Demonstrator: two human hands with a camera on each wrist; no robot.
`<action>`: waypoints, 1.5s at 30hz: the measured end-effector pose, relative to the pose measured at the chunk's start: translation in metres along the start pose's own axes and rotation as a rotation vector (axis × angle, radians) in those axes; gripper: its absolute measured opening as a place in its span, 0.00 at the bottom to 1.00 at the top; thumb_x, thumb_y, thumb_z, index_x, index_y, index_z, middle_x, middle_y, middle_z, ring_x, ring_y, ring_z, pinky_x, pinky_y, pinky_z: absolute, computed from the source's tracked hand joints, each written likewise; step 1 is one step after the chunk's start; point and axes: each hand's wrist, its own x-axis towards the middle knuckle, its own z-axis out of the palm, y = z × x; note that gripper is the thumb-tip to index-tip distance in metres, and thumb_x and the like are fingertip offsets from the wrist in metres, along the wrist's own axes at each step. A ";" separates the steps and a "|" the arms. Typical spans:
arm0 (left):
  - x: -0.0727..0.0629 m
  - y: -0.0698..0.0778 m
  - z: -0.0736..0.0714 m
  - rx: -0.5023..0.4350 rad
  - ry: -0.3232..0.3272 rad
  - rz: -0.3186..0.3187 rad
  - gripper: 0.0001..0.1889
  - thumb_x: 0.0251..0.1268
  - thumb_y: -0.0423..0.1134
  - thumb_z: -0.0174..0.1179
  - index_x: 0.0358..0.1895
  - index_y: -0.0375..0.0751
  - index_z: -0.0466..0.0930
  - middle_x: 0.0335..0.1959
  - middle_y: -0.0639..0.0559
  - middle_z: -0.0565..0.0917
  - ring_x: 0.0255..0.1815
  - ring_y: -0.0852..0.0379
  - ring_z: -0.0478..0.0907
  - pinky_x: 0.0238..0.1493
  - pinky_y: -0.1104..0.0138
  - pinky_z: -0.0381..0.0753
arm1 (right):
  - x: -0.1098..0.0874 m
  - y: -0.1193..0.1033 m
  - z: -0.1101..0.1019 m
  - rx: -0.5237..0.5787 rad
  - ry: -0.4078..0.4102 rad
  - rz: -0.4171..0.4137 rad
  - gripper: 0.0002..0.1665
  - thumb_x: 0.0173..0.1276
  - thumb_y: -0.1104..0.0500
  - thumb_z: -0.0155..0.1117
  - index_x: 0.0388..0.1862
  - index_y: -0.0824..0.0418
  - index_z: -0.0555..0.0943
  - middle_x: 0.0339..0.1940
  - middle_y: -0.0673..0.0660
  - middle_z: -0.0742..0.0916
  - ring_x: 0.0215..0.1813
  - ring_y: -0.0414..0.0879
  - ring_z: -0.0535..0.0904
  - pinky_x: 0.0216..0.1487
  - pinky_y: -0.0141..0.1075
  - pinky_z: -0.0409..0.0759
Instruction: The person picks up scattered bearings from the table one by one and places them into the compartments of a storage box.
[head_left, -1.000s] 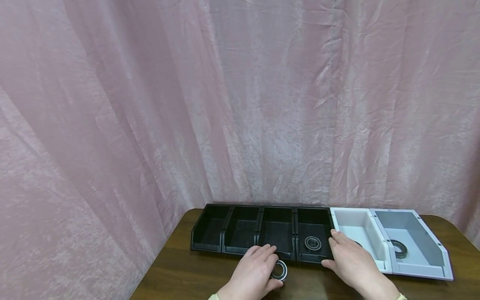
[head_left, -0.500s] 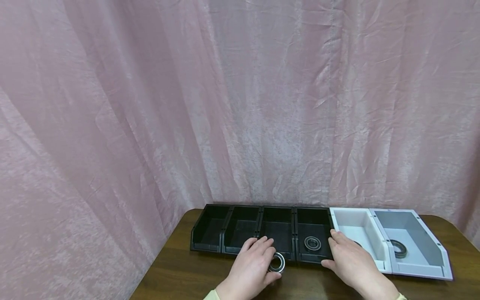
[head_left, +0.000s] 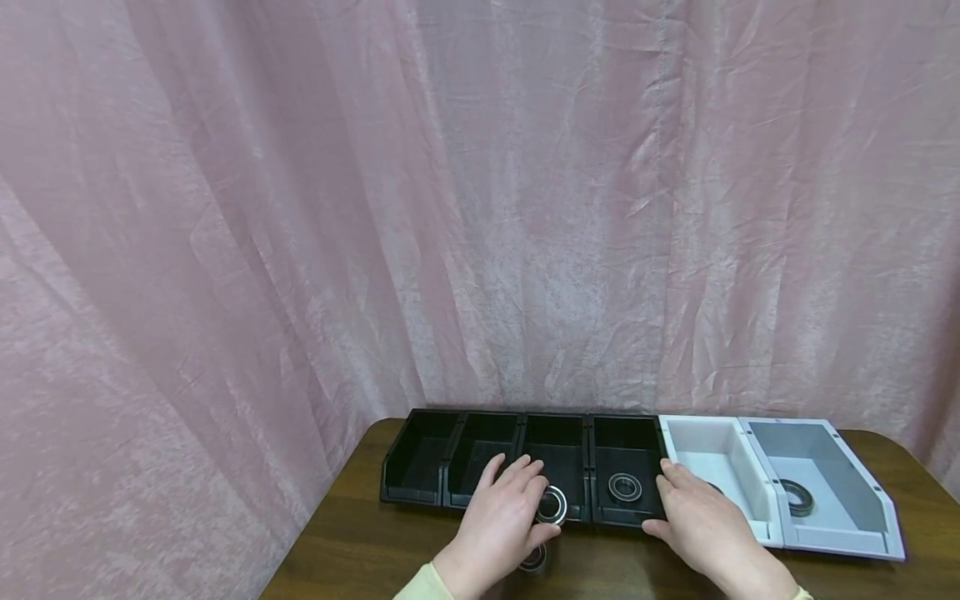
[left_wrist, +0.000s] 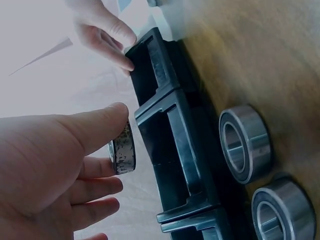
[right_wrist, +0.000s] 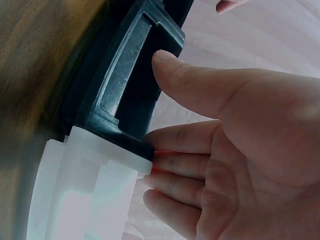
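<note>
My left hand (head_left: 495, 518) pinches a ball bearing (left_wrist: 125, 152) between thumb and fingers. In the head view it is just over the front of the third black bin (head_left: 555, 450), its ring facing up. Two more bearings stand on edge on the table in the left wrist view, a nearer bearing (left_wrist: 300, 210) and a farther bearing (left_wrist: 257, 142). My right hand (head_left: 701, 512) rests against the wall between the fourth black bin (head_left: 626, 437) and the white bin (right_wrist: 110, 150), fingers nearly straight, thumb apart. A bearing (head_left: 625, 499) lies flat inside the fourth black bin.
Several bins form one row along the back of the wooden table (head_left: 360, 542). At the right end a grey bin (head_left: 855, 542) holds a bearing (head_left: 806, 502). A dark edge shows in the white bin, mostly hidden by my right hand. Pink curtain (head_left: 480, 208) hangs behind.
My left hand has moved forward with the bearing, from in front of the bins to the third black bin's front edge. Another bearing on the table now shows beneath it. The right hand stays put.
</note>
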 end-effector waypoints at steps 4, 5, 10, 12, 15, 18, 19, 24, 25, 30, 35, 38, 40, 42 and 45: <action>0.003 -0.003 0.000 0.024 0.026 0.001 0.27 0.64 0.62 0.80 0.54 0.46 0.89 0.67 0.48 0.87 0.73 0.49 0.81 0.77 0.41 0.74 | 0.000 0.000 -0.001 0.003 -0.010 0.006 0.40 0.66 0.47 0.84 0.59 0.81 0.84 0.70 0.78 0.82 0.73 0.73 0.78 0.71 0.62 0.78; 0.005 -0.003 0.000 0.031 0.031 0.000 0.27 0.64 0.62 0.79 0.54 0.46 0.89 0.67 0.48 0.87 0.73 0.49 0.81 0.77 0.41 0.74 | 0.001 0.000 -0.001 0.003 -0.011 0.006 0.40 0.66 0.47 0.84 0.59 0.81 0.84 0.70 0.78 0.82 0.73 0.73 0.78 0.71 0.62 0.78; 0.009 -0.007 -0.001 0.037 0.041 -0.011 0.27 0.63 0.62 0.80 0.54 0.46 0.89 0.67 0.48 0.87 0.74 0.49 0.80 0.78 0.41 0.73 | 0.000 -0.001 -0.001 0.000 -0.012 0.005 0.41 0.66 0.47 0.84 0.59 0.81 0.84 0.70 0.78 0.82 0.73 0.73 0.78 0.72 0.62 0.78; 0.011 -0.008 -0.001 0.031 0.039 -0.016 0.27 0.63 0.62 0.80 0.54 0.46 0.89 0.68 0.47 0.87 0.75 0.48 0.80 0.78 0.41 0.72 | 0.000 0.000 -0.001 0.000 -0.015 0.007 0.41 0.66 0.47 0.84 0.59 0.81 0.84 0.70 0.79 0.82 0.73 0.73 0.78 0.71 0.63 0.78; 0.014 -0.010 -0.002 0.023 0.027 -0.027 0.27 0.65 0.61 0.79 0.55 0.45 0.88 0.70 0.45 0.85 0.77 0.47 0.78 0.79 0.41 0.71 | 0.001 0.000 -0.001 0.002 -0.022 0.011 0.41 0.66 0.47 0.84 0.59 0.81 0.84 0.70 0.78 0.82 0.73 0.74 0.78 0.71 0.63 0.78; 0.018 -0.011 -0.002 0.009 0.008 -0.044 0.27 0.67 0.60 0.78 0.57 0.44 0.88 0.73 0.44 0.83 0.79 0.47 0.76 0.81 0.41 0.69 | 0.001 0.000 -0.001 0.004 -0.023 0.016 0.41 0.66 0.47 0.84 0.60 0.81 0.83 0.70 0.78 0.82 0.74 0.74 0.77 0.71 0.63 0.78; 0.019 -0.012 -0.002 0.004 0.004 -0.049 0.27 0.67 0.60 0.78 0.58 0.43 0.88 0.73 0.44 0.83 0.79 0.46 0.75 0.81 0.41 0.69 | 0.001 0.000 -0.001 0.004 -0.021 0.016 0.41 0.66 0.47 0.84 0.60 0.81 0.83 0.70 0.78 0.82 0.74 0.74 0.77 0.71 0.63 0.78; 0.024 -0.015 0.001 0.008 0.002 -0.049 0.28 0.69 0.59 0.77 0.60 0.41 0.87 0.74 0.42 0.82 0.79 0.45 0.76 0.80 0.41 0.71 | 0.001 -0.001 -0.001 0.006 -0.032 0.031 0.42 0.66 0.47 0.84 0.60 0.81 0.83 0.70 0.79 0.81 0.74 0.74 0.77 0.71 0.63 0.78; 0.025 -0.015 0.002 0.018 -0.001 -0.047 0.28 0.70 0.59 0.76 0.60 0.41 0.87 0.74 0.42 0.82 0.79 0.45 0.76 0.79 0.42 0.71 | 0.001 -0.001 -0.001 0.006 -0.040 0.037 0.42 0.66 0.47 0.84 0.60 0.81 0.83 0.70 0.79 0.81 0.74 0.74 0.77 0.71 0.63 0.78; 0.027 -0.015 0.001 0.026 -0.022 -0.059 0.28 0.73 0.57 0.74 0.63 0.39 0.86 0.75 0.41 0.81 0.79 0.44 0.76 0.79 0.44 0.72 | 0.000 -0.001 0.000 0.001 -0.032 0.032 0.42 0.65 0.47 0.84 0.60 0.81 0.83 0.70 0.79 0.81 0.73 0.74 0.77 0.70 0.63 0.79; 0.030 -0.017 0.004 0.008 -0.057 -0.085 0.29 0.75 0.58 0.72 0.65 0.39 0.85 0.76 0.40 0.80 0.80 0.44 0.74 0.81 0.44 0.70 | -0.001 0.000 0.001 -0.003 0.010 0.006 0.41 0.64 0.47 0.85 0.58 0.81 0.84 0.68 0.78 0.82 0.72 0.73 0.79 0.69 0.62 0.80; 0.032 -0.018 0.007 0.000 -0.068 -0.092 0.29 0.74 0.58 0.73 0.65 0.39 0.85 0.76 0.40 0.80 0.80 0.44 0.74 0.81 0.44 0.70 | -0.001 0.001 0.002 0.002 0.010 0.008 0.41 0.64 0.47 0.85 0.58 0.81 0.84 0.69 0.78 0.82 0.72 0.73 0.79 0.70 0.62 0.80; 0.033 -0.019 0.010 0.003 -0.072 -0.096 0.29 0.75 0.59 0.72 0.65 0.39 0.85 0.76 0.40 0.80 0.80 0.44 0.74 0.80 0.44 0.71 | -0.001 0.001 0.002 0.004 0.007 0.011 0.41 0.64 0.47 0.85 0.58 0.81 0.84 0.69 0.78 0.82 0.72 0.73 0.79 0.70 0.62 0.79; 0.034 -0.020 0.013 0.002 -0.079 -0.102 0.29 0.75 0.58 0.72 0.65 0.38 0.85 0.75 0.40 0.81 0.79 0.43 0.75 0.80 0.44 0.71 | -0.001 0.001 0.002 0.008 0.003 0.015 0.41 0.65 0.47 0.85 0.58 0.81 0.84 0.69 0.78 0.82 0.72 0.73 0.78 0.70 0.62 0.79; 0.034 -0.022 0.016 0.010 -0.089 -0.111 0.29 0.75 0.58 0.72 0.65 0.38 0.85 0.75 0.41 0.81 0.79 0.44 0.75 0.80 0.45 0.72 | -0.001 0.000 0.002 0.008 0.002 0.015 0.41 0.64 0.47 0.85 0.58 0.81 0.84 0.69 0.78 0.82 0.72 0.73 0.78 0.70 0.63 0.79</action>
